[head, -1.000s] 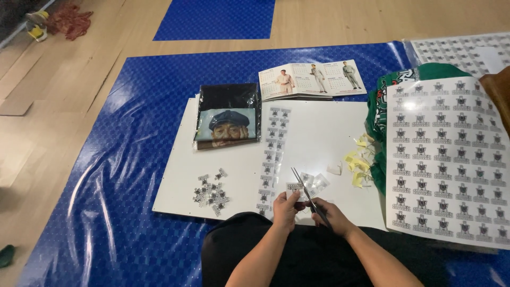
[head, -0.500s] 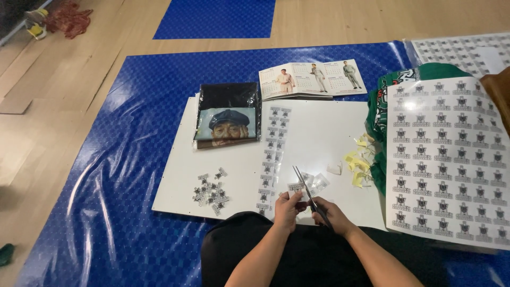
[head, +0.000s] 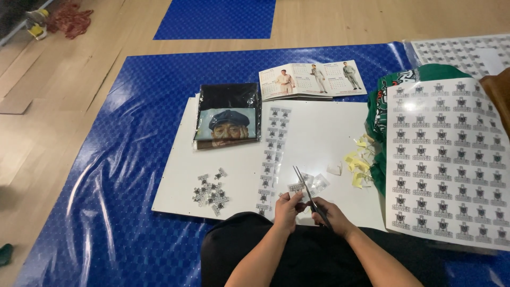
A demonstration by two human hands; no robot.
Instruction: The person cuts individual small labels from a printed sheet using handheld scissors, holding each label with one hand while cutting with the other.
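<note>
Scissors open over a small sticker piece pinched in my fingers.

My right hand (head: 332, 212) grips the scissors (head: 307, 187), blades parted; my left hand (head: 287, 204) pinches a small cut sticker (head: 296, 187) just above the white board (head: 319, 133). Risk, as I judge it: fingertips sit close to the blades, so a nick is possible, and a skewed cut could clip the print. Trimmed pieces (head: 211, 192) lie loose to the left, an uncut strip (head: 272, 151) beside them; a nudge could scatter them onto the blue mat (head: 133, 133).

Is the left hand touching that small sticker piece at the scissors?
Touching: the head view shows the left hand pinching the small sticker piece beside the scissors.
</note>
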